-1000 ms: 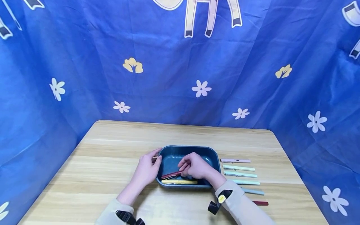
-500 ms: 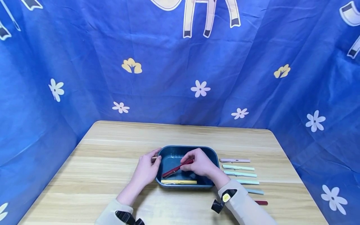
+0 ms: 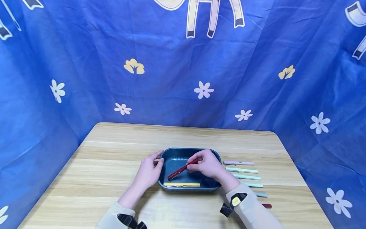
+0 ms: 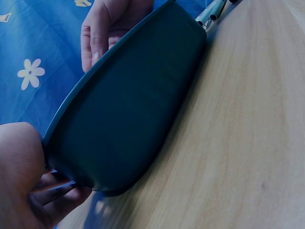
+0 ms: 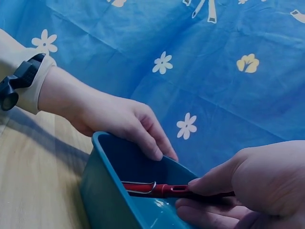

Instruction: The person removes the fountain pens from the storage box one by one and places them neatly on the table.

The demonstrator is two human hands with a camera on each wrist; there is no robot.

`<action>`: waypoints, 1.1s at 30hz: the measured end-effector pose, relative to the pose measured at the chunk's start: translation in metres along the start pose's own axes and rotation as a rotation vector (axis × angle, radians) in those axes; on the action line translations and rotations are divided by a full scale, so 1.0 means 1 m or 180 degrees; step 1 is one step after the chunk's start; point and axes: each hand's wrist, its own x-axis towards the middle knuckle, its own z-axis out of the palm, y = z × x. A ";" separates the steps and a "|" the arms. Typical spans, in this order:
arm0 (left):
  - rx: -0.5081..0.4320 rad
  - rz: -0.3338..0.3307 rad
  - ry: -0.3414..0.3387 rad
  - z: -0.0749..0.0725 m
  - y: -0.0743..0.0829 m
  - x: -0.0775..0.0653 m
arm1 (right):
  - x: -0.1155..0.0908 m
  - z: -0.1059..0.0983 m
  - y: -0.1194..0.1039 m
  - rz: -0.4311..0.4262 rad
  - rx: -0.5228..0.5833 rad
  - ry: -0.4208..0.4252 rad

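Observation:
My left hand (image 3: 151,170) grips the left end of a dark teal box (image 3: 175,163), thumb at the rim and fingers round the outside of its wall. Over the box's inside, my right hand (image 3: 208,164) pinches a dark red pen (image 3: 179,172) between thumb and fingers. The pen slants, its far end low toward the left; its wire clip shows in the right wrist view. A yellow pen (image 3: 183,184) lies in the box along the near wall. In the left wrist view, the box wall (image 4: 128,105) hides much of my right hand (image 4: 112,24).
Right of the box, several pens lie in a column on the wooden table (image 3: 120,143): a lavender pen (image 3: 239,163), pale green ones, a blue pen (image 3: 261,194) and a red pen (image 3: 267,206). My right forearm partly covers them. Blue patterned cloth (image 3: 171,105) surrounds the table.
My right hand has lifted the dark red pen from beside the yellow pen and moved it slightly right and away from me. My left hand stays on the box.

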 end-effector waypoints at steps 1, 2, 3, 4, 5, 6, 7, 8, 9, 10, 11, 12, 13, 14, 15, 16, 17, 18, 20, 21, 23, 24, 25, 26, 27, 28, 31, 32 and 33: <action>0.0005 0.0005 0.0004 0.000 0.000 0.000 | -0.001 -0.001 -0.001 -0.0004 0.0049 0.0005; 0.0009 0.0006 0.0011 0.000 0.000 0.000 | -0.002 -0.002 -0.001 -0.0006 0.0062 0.0018; 0.0015 0.0009 0.0014 0.000 -0.001 0.000 | -0.003 -0.003 -0.001 -0.0013 0.0071 0.0035; 0.0023 0.0008 0.0020 0.000 0.000 0.000 | -0.005 -0.004 -0.002 -0.0023 0.0082 0.0050; 0.0031 0.0021 0.0024 0.000 -0.001 0.000 | -0.006 -0.005 -0.003 -0.0039 0.0084 0.0063; 0.0036 0.0016 0.0025 0.000 -0.001 0.000 | -0.007 -0.006 -0.003 -0.0048 0.0107 0.0070; 0.0038 0.0010 0.0022 0.000 0.000 0.000 | -0.008 -0.007 -0.003 -0.0061 0.0117 0.0082; 0.0040 -0.0002 0.0020 0.000 0.000 0.000 | -0.009 -0.009 -0.004 -0.0067 0.0122 0.0093; 0.0039 -0.0007 0.0014 0.000 0.000 0.000 | -0.010 -0.010 -0.004 -0.0076 0.0145 0.0099; 0.0038 -0.0017 0.0006 0.000 0.000 0.000 | -0.011 -0.012 -0.004 -0.0080 0.0167 0.0106; 0.0036 -0.0024 -0.0002 0.000 0.000 0.000 | -0.012 -0.014 -0.005 -0.0076 0.0190 0.0116; 0.0029 -0.0045 -0.0012 0.000 0.000 0.000 | -0.014 -0.016 -0.006 -0.0055 0.0209 0.0132; 0.0025 -0.0049 -0.0017 0.000 0.000 0.000 | -0.015 -0.018 -0.007 -0.0043 0.0228 0.0152; 0.0023 -0.0054 -0.0019 0.000 0.000 0.000 | -0.017 -0.020 -0.008 -0.0034 0.0249 0.0170; 0.0017 -0.0047 -0.0019 0.000 0.000 -0.001 | -0.019 -0.022 -0.009 -0.0019 0.0258 0.0195; 0.0011 -0.0044 -0.0017 0.000 0.000 -0.001 | -0.021 -0.024 -0.011 -0.0009 0.0276 0.0215; 0.0005 -0.0038 -0.0012 0.000 0.000 -0.001 | -0.023 -0.026 -0.012 0.0005 0.0274 0.0243; 0.0001 -0.0031 -0.0006 0.000 0.000 -0.001 | -0.025 -0.028 -0.013 0.0008 0.0288 0.0266; -0.0001 -0.0012 0.0004 0.000 0.000 -0.001 | -0.030 -0.033 -0.014 0.0002 0.0301 0.0307; -0.0004 -0.0002 0.0012 0.000 0.000 -0.001 | -0.032 -0.036 -0.014 0.0005 0.0309 0.0325; 0.0005 -0.0018 0.0014 0.000 0.001 0.000 | -0.036 -0.041 -0.013 0.0003 0.0334 0.0359; 0.0012 -0.0030 0.0014 0.000 0.000 0.000 | -0.038 -0.044 -0.013 0.0000 0.0375 0.0368; 0.0014 -0.0039 0.0012 0.000 0.000 -0.001 | -0.040 -0.046 -0.013 -0.0002 0.0407 0.0382; 0.0018 -0.0050 0.0008 0.000 0.000 -0.001 | -0.042 -0.049 -0.014 -0.0006 0.0449 0.0395; 0.0023 -0.0062 0.0007 0.000 0.000 0.000 | -0.044 -0.051 -0.014 -0.0020 0.0491 0.0407; 0.0029 -0.0074 0.0003 0.000 0.000 0.000 | -0.046 -0.054 -0.015 -0.0041 0.0530 0.0417; 0.0036 -0.0056 0.0007 0.000 0.000 -0.001 | -0.053 -0.060 -0.016 -0.0100 0.0601 0.0460; 0.0037 -0.0051 0.0011 0.000 0.000 0.000 | -0.055 -0.063 -0.016 -0.0118 0.0593 0.0479; 0.0039 -0.0045 0.0016 0.001 0.000 0.000 | -0.058 -0.065 -0.016 -0.0133 0.0582 0.0495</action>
